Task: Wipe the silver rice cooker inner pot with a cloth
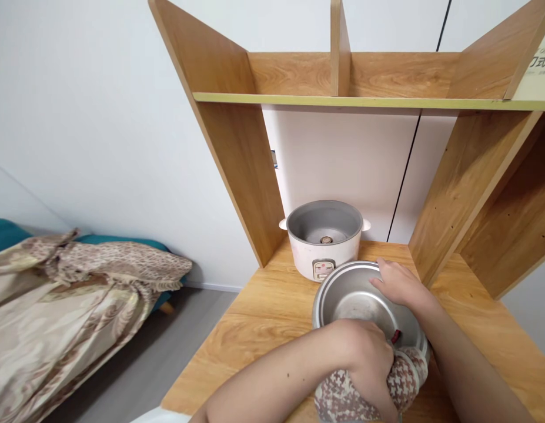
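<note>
A metal inner pot [355,296] rests on the wooden desk [263,311], tilted toward me. My right hand [398,282] grips its far right rim, fingers curled over the edge. My left hand [364,358] is closed on a brown-and-white houndstooth cloth [343,396] pressed against the pot's near side. Just behind the pot stands a white rice cooker body [324,238], open and without its pot, its control panel facing me.
Wooden shelf uprights [237,158] and a shelf board [343,100] frame the desk against a white wall. To the left, beyond the desk edge, is grey floor and a bed with a patterned beige cover [64,305].
</note>
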{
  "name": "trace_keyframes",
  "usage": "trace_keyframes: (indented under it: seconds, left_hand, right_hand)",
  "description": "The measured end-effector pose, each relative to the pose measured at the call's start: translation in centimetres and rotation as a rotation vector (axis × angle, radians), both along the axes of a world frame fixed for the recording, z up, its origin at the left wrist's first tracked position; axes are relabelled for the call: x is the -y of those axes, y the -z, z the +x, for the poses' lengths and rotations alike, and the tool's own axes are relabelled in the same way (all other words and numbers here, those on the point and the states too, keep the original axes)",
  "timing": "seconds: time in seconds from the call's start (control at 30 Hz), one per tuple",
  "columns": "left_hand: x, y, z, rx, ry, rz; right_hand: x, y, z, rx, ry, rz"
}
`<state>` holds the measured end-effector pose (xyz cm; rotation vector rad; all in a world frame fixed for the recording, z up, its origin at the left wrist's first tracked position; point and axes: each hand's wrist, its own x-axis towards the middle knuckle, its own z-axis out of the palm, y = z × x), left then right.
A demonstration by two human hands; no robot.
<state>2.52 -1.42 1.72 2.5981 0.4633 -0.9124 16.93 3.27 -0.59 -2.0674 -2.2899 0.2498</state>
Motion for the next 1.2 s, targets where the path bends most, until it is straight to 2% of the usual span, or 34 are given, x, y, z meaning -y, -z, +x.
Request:
trace_keyframes:
  seconds: [0.27, 0.47, 0.7, 0.93, 1.2]
  left_hand:
    - [-0.3, 0.8, 0.0, 0.05, -0.08, -0.046]
    - [-0.1, 0.5, 0.1, -0.026, -0.032, -0.073]
    - [-0.2, 0.7, -0.1, 0.065, -0.066, -0.031]
    - [-0.1, -0.2, 0.0, -0.011, -0.014, -0.02]
    - [-0.1, -0.3, 0.0, -0.016, -0.007, -0.033]
  right_hand:
    - [0.0, -0.1, -0.1, -0.001, 0.004, -0.002]
    - [0.0, 0.0, 0.0, -0.004, -0.001, 0.004]
    - [0.0, 0.0, 0.0, -0.003, -0.001, 0.001]
    - [0.1, -0.1, -0.1, -0.003, 0.005, 0.001]
    - [0.1, -0.1, -0.1, -0.002, 0.0, 0.004]
